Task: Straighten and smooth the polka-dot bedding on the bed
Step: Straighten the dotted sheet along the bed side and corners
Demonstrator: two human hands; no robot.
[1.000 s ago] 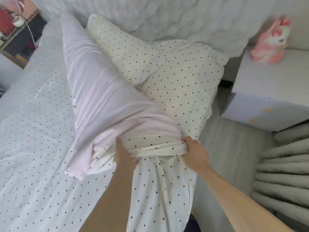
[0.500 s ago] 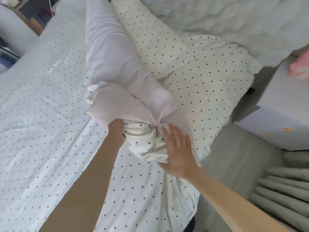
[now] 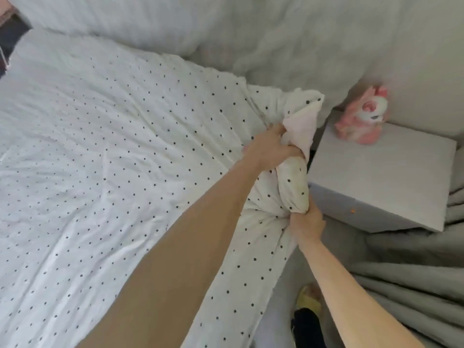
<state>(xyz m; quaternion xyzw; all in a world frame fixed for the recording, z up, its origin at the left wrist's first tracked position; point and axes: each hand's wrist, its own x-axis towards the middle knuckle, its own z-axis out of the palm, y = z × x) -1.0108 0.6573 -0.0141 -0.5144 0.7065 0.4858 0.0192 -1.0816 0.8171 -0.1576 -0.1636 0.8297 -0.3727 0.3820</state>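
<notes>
Beside the white nightstand (image 3: 391, 177), the bunched corner (image 3: 295, 169) of the polka-dot bedding (image 3: 113, 159) stood gathered at the bed's edge; the left hand (image 3: 270, 146) clenched its top and the right hand (image 3: 306, 222) gripped underneath, probably to pull the cover taut.

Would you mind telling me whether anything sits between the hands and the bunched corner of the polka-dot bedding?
Nothing visible does: the left hand and right hand both already grip the bunched corner directly. The nightstand stands beside it, apart.
</notes>
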